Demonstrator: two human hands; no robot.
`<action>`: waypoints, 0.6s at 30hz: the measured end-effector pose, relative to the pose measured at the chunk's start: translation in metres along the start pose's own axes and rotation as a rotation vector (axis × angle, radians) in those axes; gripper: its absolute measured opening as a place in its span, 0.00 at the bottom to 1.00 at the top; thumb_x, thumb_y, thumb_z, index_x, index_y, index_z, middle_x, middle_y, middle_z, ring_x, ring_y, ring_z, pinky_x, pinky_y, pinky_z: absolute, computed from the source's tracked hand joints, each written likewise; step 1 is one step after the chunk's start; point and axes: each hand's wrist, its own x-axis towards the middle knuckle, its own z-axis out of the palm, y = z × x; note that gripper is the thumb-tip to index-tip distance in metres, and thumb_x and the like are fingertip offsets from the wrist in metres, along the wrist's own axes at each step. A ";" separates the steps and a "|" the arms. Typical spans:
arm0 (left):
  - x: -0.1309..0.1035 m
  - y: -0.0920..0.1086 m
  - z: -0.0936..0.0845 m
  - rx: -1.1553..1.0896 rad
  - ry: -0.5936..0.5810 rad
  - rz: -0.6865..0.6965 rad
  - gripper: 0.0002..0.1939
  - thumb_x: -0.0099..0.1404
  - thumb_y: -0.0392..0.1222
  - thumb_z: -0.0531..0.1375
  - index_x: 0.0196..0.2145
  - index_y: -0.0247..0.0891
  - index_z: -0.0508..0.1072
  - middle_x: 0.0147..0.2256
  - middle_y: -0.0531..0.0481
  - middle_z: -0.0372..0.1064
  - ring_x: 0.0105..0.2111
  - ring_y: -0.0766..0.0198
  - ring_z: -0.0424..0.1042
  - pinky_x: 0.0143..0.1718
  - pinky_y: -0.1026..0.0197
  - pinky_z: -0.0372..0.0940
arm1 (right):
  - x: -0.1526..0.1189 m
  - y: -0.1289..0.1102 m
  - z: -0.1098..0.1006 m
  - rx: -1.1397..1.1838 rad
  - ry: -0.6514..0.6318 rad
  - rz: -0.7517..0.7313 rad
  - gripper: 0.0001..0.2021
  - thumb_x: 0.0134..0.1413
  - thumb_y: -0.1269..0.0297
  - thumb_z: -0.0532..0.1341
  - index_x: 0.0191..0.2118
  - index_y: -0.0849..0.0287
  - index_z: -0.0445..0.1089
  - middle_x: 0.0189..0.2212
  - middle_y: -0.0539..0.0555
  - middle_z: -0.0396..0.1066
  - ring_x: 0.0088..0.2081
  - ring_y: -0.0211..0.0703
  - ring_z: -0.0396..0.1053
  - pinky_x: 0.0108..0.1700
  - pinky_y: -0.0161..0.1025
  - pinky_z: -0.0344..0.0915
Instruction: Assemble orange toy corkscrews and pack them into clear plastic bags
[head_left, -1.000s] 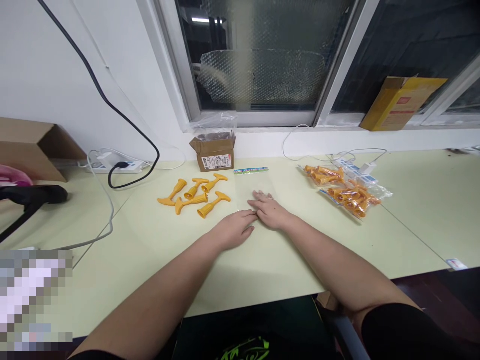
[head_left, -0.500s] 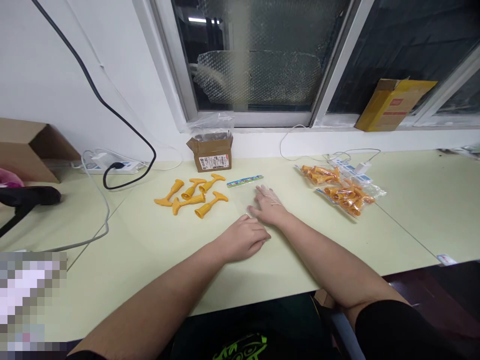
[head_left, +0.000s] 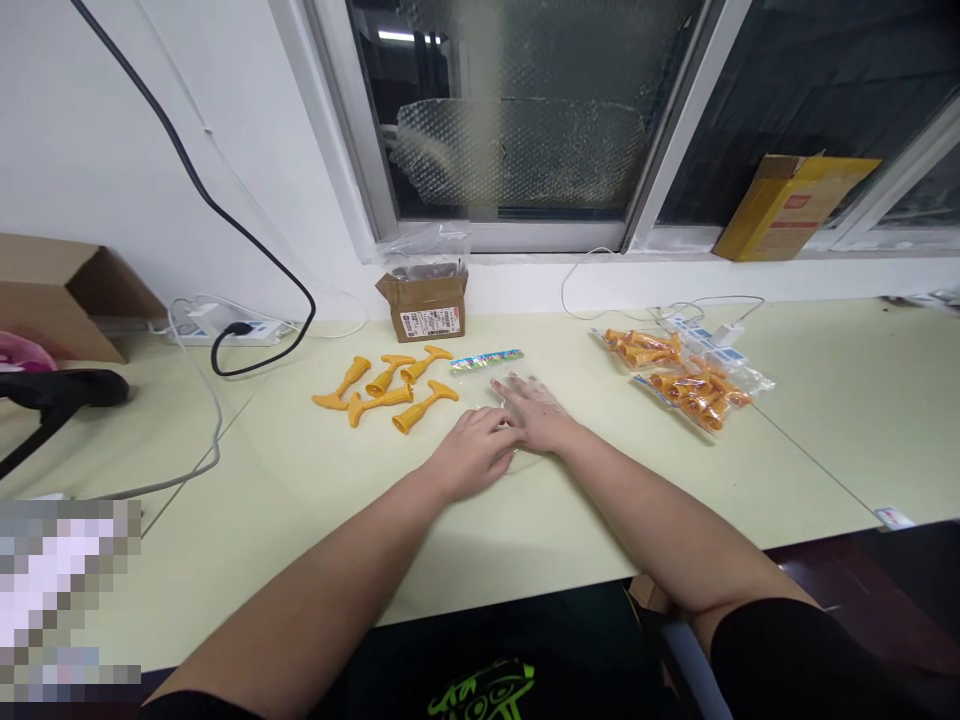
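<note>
A clear plastic bag (head_left: 486, 362) with a colourful printed header strip lies flat on the table before me. My right hand (head_left: 536, 415) is open, fingers spread and flat, with the clear film showing over its fingers and back. Close beside it, my left hand (head_left: 476, 450) has its fingers bent together at the near part of the bag, against the right hand; its fingertips are partly hidden. To the left, several yellow T-handled plastic pieces (head_left: 382, 405) with flared, ribbed ends lie loose on the table.
Filled bags of orange-yellow pieces (head_left: 694, 393) lie at the right, near a power strip (head_left: 709, 340). A small cardboard box (head_left: 427, 308) stands against the wall. A black cable (head_left: 262, 255) runs to another power strip at left. A yellow carton (head_left: 795, 210) leans on the window.
My right hand has shifted slightly left, and more film shows over it. My left hand has moved left and a little forward, now against the right hand. The header strip has shifted slightly left.
</note>
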 end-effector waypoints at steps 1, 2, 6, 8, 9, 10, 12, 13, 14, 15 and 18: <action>0.001 0.000 0.000 0.014 0.015 -0.016 0.15 0.67 0.34 0.57 0.50 0.43 0.75 0.48 0.45 0.71 0.49 0.53 0.69 0.50 0.50 0.65 | 0.000 -0.001 0.000 -0.007 -0.002 0.026 0.45 0.56 0.41 0.62 0.75 0.44 0.45 0.77 0.56 0.29 0.75 0.70 0.30 0.72 0.65 0.33; 0.002 -0.001 0.001 0.022 0.036 -0.036 0.14 0.67 0.33 0.57 0.48 0.42 0.74 0.46 0.45 0.72 0.48 0.53 0.70 0.49 0.50 0.66 | -0.001 -0.003 0.001 -0.014 0.001 0.048 0.41 0.58 0.43 0.61 0.74 0.44 0.50 0.77 0.55 0.29 0.75 0.71 0.30 0.71 0.67 0.33; 0.006 -0.003 0.003 -0.029 0.137 -0.090 0.11 0.68 0.31 0.54 0.45 0.40 0.72 0.41 0.46 0.74 0.43 0.57 0.73 0.46 0.54 0.68 | 0.000 -0.010 0.004 -0.033 0.074 0.061 0.30 0.63 0.53 0.57 0.67 0.59 0.61 0.76 0.60 0.40 0.75 0.61 0.37 0.73 0.61 0.35; 0.006 -0.001 0.004 -0.073 0.181 -0.082 0.11 0.69 0.31 0.54 0.45 0.41 0.72 0.41 0.47 0.75 0.41 0.59 0.74 0.45 0.56 0.69 | 0.000 -0.014 0.003 -0.027 0.119 0.084 0.27 0.64 0.57 0.55 0.65 0.65 0.62 0.72 0.66 0.51 0.73 0.58 0.46 0.73 0.55 0.40; 0.007 0.000 0.004 -0.090 0.203 -0.069 0.11 0.68 0.31 0.54 0.44 0.41 0.71 0.41 0.47 0.75 0.41 0.59 0.74 0.44 0.56 0.70 | 0.000 -0.015 0.002 -0.016 0.139 0.103 0.27 0.65 0.57 0.54 0.64 0.66 0.62 0.70 0.67 0.55 0.71 0.58 0.51 0.71 0.54 0.44; 0.007 0.001 0.004 -0.104 0.221 -0.051 0.11 0.68 0.31 0.54 0.44 0.41 0.71 0.41 0.47 0.74 0.41 0.59 0.74 0.44 0.57 0.70 | 0.000 -0.016 0.001 -0.002 0.157 0.120 0.27 0.66 0.57 0.53 0.65 0.66 0.61 0.68 0.68 0.59 0.70 0.59 0.55 0.70 0.54 0.47; 0.006 0.004 0.004 -0.111 0.242 -0.018 0.09 0.69 0.31 0.54 0.42 0.40 0.71 0.39 0.46 0.74 0.40 0.60 0.74 0.43 0.57 0.70 | 0.000 -0.016 -0.001 0.030 0.185 0.138 0.30 0.68 0.55 0.51 0.69 0.64 0.56 0.67 0.67 0.61 0.67 0.59 0.59 0.68 0.54 0.50; 0.006 0.006 0.004 -0.109 0.242 -0.002 0.08 0.69 0.32 0.54 0.41 0.40 0.71 0.38 0.46 0.73 0.39 0.60 0.74 0.43 0.57 0.70 | 0.001 -0.017 -0.002 0.043 0.197 0.145 0.31 0.68 0.54 0.50 0.71 0.62 0.52 0.66 0.66 0.63 0.66 0.58 0.60 0.68 0.55 0.49; 0.006 0.006 0.004 -0.106 0.234 0.016 0.08 0.69 0.31 0.53 0.40 0.40 0.71 0.38 0.46 0.73 0.39 0.59 0.74 0.42 0.57 0.70 | 0.001 -0.017 -0.002 0.051 0.209 0.152 0.32 0.69 0.54 0.49 0.73 0.61 0.48 0.65 0.65 0.65 0.66 0.58 0.61 0.68 0.55 0.48; 0.006 0.007 0.004 -0.106 0.219 0.037 0.09 0.69 0.31 0.53 0.40 0.39 0.71 0.38 0.46 0.73 0.39 0.59 0.73 0.42 0.57 0.70 | 0.001 -0.017 -0.002 0.052 0.224 0.161 0.33 0.70 0.54 0.48 0.75 0.59 0.44 0.63 0.64 0.67 0.64 0.58 0.63 0.68 0.56 0.46; 0.006 0.007 0.005 -0.120 0.172 0.109 0.11 0.68 0.30 0.52 0.42 0.39 0.72 0.39 0.46 0.73 0.41 0.60 0.73 0.44 0.58 0.70 | 0.001 -0.017 -0.002 0.027 0.265 0.176 0.35 0.70 0.54 0.48 0.76 0.56 0.37 0.60 0.62 0.71 0.61 0.58 0.67 0.68 0.59 0.44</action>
